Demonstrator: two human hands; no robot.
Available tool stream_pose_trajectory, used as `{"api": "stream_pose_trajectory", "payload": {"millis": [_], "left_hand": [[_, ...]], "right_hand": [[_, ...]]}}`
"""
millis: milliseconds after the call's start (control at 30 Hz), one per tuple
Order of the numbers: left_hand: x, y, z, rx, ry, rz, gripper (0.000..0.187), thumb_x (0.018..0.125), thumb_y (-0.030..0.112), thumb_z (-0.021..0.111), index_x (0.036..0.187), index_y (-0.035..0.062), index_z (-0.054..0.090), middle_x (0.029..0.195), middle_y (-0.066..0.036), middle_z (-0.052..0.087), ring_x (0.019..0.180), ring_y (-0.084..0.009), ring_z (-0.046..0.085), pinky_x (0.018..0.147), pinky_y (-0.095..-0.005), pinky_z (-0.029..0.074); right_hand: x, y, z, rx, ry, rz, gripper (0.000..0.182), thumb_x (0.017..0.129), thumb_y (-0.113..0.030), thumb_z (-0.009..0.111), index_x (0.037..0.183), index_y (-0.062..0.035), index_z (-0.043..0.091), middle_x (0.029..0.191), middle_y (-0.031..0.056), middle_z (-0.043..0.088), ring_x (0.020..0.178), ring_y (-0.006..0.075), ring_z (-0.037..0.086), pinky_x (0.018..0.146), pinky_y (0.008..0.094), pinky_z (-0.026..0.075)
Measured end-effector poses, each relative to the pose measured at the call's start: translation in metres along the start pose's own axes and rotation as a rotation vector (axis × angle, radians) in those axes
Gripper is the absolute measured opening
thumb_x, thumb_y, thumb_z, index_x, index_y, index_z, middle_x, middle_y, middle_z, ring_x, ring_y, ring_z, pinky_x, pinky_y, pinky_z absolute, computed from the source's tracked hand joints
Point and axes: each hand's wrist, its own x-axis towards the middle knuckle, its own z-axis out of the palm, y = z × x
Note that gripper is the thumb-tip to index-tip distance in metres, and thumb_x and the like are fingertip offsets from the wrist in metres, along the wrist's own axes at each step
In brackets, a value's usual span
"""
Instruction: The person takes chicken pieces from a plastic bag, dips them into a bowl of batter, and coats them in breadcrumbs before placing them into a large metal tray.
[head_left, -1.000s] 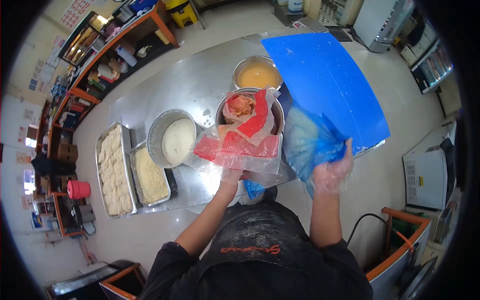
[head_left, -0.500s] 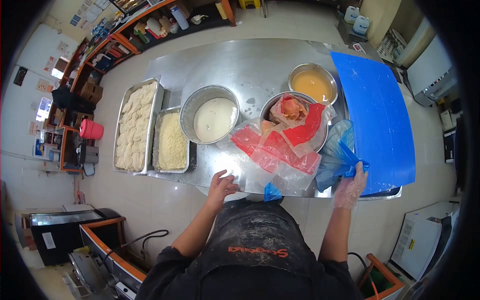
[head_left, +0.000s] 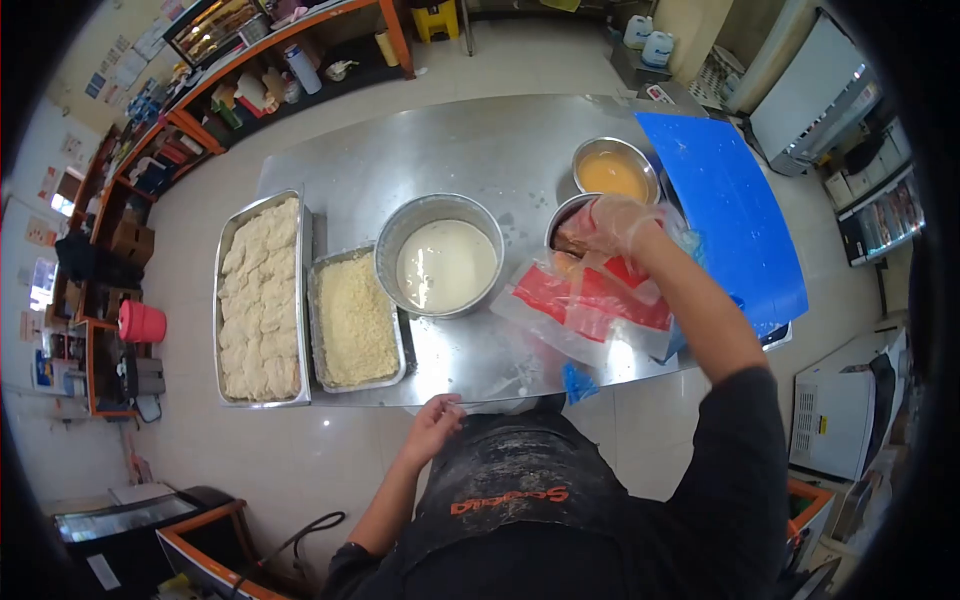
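My right hand (head_left: 612, 228), in a clear plastic glove, reaches down into a metal bowl (head_left: 552, 228) at the right of the table. Its fingertips are hidden among reddish-brown contents and plastic, so their grip does not show. Clear plastic bags with red panels (head_left: 560, 297) drape over the bowl's front and onto the table. Beside the bowl, partly behind my forearm, is a blue plastic bag (head_left: 692, 243). My bare left hand (head_left: 436, 424) hovers just off the table's front edge, fingers loosely bent, holding nothing.
On the steel table (head_left: 440, 140) stand a tray of pale dough pieces (head_left: 262, 300), a pan of yellowish crumbs (head_left: 355, 320), a round pan of white liquid (head_left: 447, 265) and a bowl of orange liquid (head_left: 612, 176). A blue sheet (head_left: 735, 210) covers the right end. Blue plastic (head_left: 578, 382) overhangs the front edge.
My right hand has let go of the blue bag and moved up and left into the bowl. My left hand has drawn back slightly from the table. The view has shifted.
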Motion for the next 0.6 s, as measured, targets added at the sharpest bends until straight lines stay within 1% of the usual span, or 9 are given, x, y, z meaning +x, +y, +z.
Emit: {"api": "stream_pose_trajectory", "payload": {"millis": [67,100,167,267,333,367,467,567,600], "left_hand": [[-0.012,-0.015,-0.024,0.063,-0.037,0.008,0.039,0.095,0.025,0.062,0.127,0.0048,0.054,0.095,-0.003,0.061,0.080,-0.0110,0.058,0.071,-0.0256,0.047],[-0.024,-0.010,-0.035,0.222,-0.015,0.028,0.040,0.094,0.025,0.063,0.126,0.0034,0.054,0.091,-0.003,0.059,0.079,-0.0121,0.058,0.070,-0.0264,0.047],[-0.043,-0.034,-0.061,0.225,0.105,-0.023,0.043,0.093,0.029,0.064,0.126,0.0024,0.054,0.090,-0.006,0.060,0.079,-0.0136,0.058,0.069,-0.0278,0.047],[-0.075,-0.063,-0.088,0.254,0.275,-0.128,0.050,0.091,0.035,0.065,0.126,0.0015,0.053,0.089,-0.011,0.062,0.078,-0.0176,0.060,0.069,-0.0313,0.049],[-0.092,-0.082,-0.103,0.341,0.359,-0.189,0.054,0.090,0.041,0.065,0.125,0.0005,0.053,0.089,-0.015,0.063,0.078,-0.0210,0.062,0.070,-0.0339,0.050],[-0.097,-0.099,-0.110,0.414,0.387,-0.214,0.057,0.090,0.044,0.064,0.125,-0.0002,0.053,0.089,-0.017,0.063,0.078,-0.0228,0.063,0.071,-0.0349,0.050],[-0.109,-0.153,-0.128,0.582,0.396,-0.377,0.064,0.089,0.051,0.061,0.123,-0.0027,0.053,0.088,-0.020,0.065,0.079,-0.0267,0.064,0.072,-0.0371,0.050],[-0.118,-0.259,-0.154,0.542,0.418,-0.556,0.069,0.089,0.057,0.058,0.120,-0.0043,0.054,0.086,-0.020,0.065,0.076,-0.0273,0.065,0.071,-0.0374,0.051],[-0.123,-0.279,-0.157,0.498,0.436,-0.613,0.070,0.089,0.059,0.057,0.118,-0.0048,0.054,0.085,-0.020,0.065,0.075,-0.0270,0.065,0.070,-0.0373,0.052]], "right_hand": [[0.015,0.003,0.017,-0.235,-0.087,-0.015,0.024,0.091,-0.023,0.050,0.092,-0.0043,0.065,0.099,0.0179,0.068,0.087,0.0345,0.067,0.076,0.0446,0.053],[0.016,-0.003,0.010,-0.208,-0.130,0.006,0.024,0.091,-0.024,0.050,0.094,-0.0046,0.065,0.098,0.0176,0.069,0.088,0.0343,0.067,0.076,0.0442,0.053],[0.019,-0.013,-0.013,-0.158,-0.228,0.027,0.025,0.090,-0.024,0.051,0.097,-0.0053,0.065,0.096,0.0172,0.069,0.088,0.0337,0.068,0.077,0.0436,0.054],[0.036,0.049,0.064,-0.293,-0.266,-0.224,0.026,0.090,-0.025,0.052,0.102,-0.0054,0.063,0.093,0.0181,0.070,0.088,0.0345,0.068,0.077,0.0434,0.054],[0.031,0.024,0.039,-0.239,-0.219,-0.192,0.024,0.088,-0.024,0.053,0.096,-0.0044,0.064,0.090,0.0177,0.070,0.087,0.0342,0.069,0.077,0.0436,0.055],[0.029,0.010,0.022,-0.212,-0.195,-0.175,0.023,0.088,-0.023,0.054,0.094,-0.0039,0.065,0.088,0.0176,0.070,0.087,0.0341,0.069,0.077,0.0437,0.055],[0.028,-0.009,0.000,-0.258,-0.382,0.067,0.018,0.084,-0.020,0.057,0.085,-0.0045,0.067,0.086,0.0158,0.070,0.086,0.0337,0.069,0.074,0.0447,0.055],[0.036,0.014,0.042,-0.296,-0.409,0.032,0.016,0.079,-0.018,0.061,0.082,-0.0038,0.068,0.085,0.0155,0.071,0.083,0.0345,0.069,0.073,0.0452,0.056],[0.033,0.017,0.047,-0.220,-0.325,0.030,0.017,0.078,-0.018,0.062,0.083,-0.0036,0.069,0.085,0.0161,0.071,0.082,0.0350,0.069,0.072,0.0451,0.055]]}}
